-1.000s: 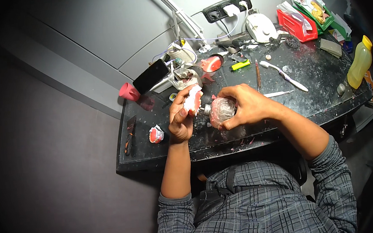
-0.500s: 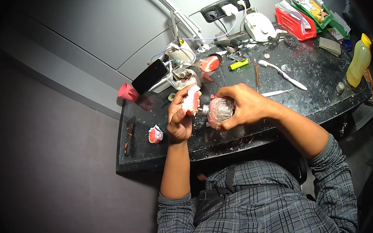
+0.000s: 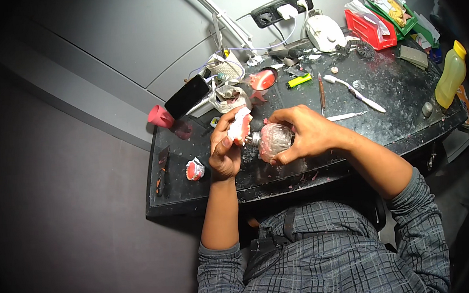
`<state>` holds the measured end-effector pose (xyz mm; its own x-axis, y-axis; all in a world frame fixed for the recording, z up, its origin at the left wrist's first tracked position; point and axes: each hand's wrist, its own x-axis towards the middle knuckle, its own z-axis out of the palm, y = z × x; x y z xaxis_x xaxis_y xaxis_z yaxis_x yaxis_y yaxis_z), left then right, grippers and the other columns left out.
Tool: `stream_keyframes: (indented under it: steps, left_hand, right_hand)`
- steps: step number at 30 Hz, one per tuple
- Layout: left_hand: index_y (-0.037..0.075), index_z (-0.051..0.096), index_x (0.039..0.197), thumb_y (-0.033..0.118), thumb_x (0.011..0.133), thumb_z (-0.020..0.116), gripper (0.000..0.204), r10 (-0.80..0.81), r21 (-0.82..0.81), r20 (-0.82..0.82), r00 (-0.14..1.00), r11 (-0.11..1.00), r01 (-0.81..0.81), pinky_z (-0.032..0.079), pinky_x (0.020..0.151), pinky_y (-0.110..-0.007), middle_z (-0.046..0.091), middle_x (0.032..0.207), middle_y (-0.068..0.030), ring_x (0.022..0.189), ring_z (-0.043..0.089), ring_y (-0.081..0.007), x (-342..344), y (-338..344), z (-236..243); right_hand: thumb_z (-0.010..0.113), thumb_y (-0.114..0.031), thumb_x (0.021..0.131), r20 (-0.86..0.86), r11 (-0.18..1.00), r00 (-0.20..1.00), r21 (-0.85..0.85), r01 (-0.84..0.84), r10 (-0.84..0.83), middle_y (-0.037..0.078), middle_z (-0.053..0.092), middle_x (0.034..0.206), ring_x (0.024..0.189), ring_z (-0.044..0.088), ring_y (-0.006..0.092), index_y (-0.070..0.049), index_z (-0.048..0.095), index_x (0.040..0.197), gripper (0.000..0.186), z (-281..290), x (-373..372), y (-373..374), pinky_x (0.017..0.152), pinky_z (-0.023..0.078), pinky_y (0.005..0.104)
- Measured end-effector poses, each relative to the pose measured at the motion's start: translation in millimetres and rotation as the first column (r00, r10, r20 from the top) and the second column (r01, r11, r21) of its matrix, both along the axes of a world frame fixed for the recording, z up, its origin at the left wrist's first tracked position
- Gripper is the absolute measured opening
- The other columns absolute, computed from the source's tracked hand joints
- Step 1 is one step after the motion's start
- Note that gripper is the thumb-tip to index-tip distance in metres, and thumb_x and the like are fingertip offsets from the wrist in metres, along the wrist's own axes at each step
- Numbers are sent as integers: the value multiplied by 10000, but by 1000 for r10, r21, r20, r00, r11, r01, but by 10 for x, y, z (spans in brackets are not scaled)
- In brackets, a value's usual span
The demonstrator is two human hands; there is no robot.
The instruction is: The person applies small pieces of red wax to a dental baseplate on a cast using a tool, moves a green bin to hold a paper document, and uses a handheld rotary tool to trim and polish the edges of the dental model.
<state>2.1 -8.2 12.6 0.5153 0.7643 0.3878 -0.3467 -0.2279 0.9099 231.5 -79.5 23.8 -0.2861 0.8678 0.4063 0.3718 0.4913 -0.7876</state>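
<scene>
Over the desk's front left part, my left hand (image 3: 223, 150) is closed round a dental model (image 3: 238, 128) with white plaster, red-pink wax and a row of teeth. My right hand (image 3: 309, 133) grips a rounded, wax-smeared glass spirit lamp (image 3: 275, 142) from above and the right. The lamp lies tipped on its side, its metal neck (image 3: 254, 139) pointing left, close against the wax of the model. I cannot make out a flame. A second, smaller dental model (image 3: 195, 170) in white and red rests on the desk to the left of my left hand.
A spatula (image 3: 162, 171) lies at the left edge. Beyond my hands stand a pink cup (image 3: 160, 116), a phone (image 3: 187, 96) and a red wax container (image 3: 264, 79). To the right are a toothbrush (image 3: 355, 94), a carving tool (image 3: 346, 116), a lighter (image 3: 299, 81) and a yellow bottle (image 3: 451, 76).
The lamp's neck has shifted very slightly left, closer to the model. Both hands keep the same hold.
</scene>
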Motion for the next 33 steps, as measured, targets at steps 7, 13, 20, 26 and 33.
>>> stream_keyframes:
  steps: [7, 13, 20, 26, 33]
  left_hand:
    - [-117, 428, 1393, 566, 730, 705, 991, -6, 7, -3, 1000, 1000, 6, 365, 1081, -342, 550, 1329, -190, 1238, 524, -246, 2, 0, 10]
    - [-116, 459, 1380, 500, 716, 691, 935, 17, -12, 42, 999, 1000, -17, 388, 1024, -306, 586, 1255, -190, 1152, 565, -225, 32, -23, 11]
    - [-114, 442, 1391, 509, 730, 693, 943, 5, -53, 50, 999, 999, -2, 402, 1023, -308, 578, 1276, -197, 1155, 567, -229, -7, -5, -14]
    - [-91, 430, 1408, 527, 761, 691, 932, -25, -74, 87, 996, 997, 32, 458, 901, -271, 573, 1298, -172, 1108, 578, -193, -28, 31, -35]
    - [-74, 428, 1416, 531, 780, 691, 916, -3, -103, 117, 993, 995, 15, 471, 869, -268, 569, 1311, -151, 1090, 586, -183, -51, 41, -65]
  right_hand:
    - [850, -366, 573, -7, 1000, 1000, 11, -4, 4, 265, 706, 915, 881, 718, 356, 100, 668, 1007, 662, -15, -8, 7, 801, 554, 404]
    - [850, -350, 570, 15, 1000, 1000, 0, 9, -9, 267, 706, 918, 878, 718, 355, 103, 668, 1007, 655, -4, 1, -2, 801, 554, 402]
    - [852, -306, 569, 56, 997, 998, -71, 29, -25, 215, 715, 948, 878, 710, 301, 89, 644, 1086, 683, 4, 22, 14, 792, 551, 382]
    - [838, -344, 578, -10, 996, 997, -35, 77, -78, 240, 719, 946, 897, 719, 329, 84, 682, 1019, 634, 38, 70, 13, 824, 551, 390]
    - [837, -358, 581, 5, 996, 997, -52, 74, -74, 240, 719, 943, 903, 719, 328, 87, 681, 1025, 648, 57, 76, 12, 824, 551, 393]
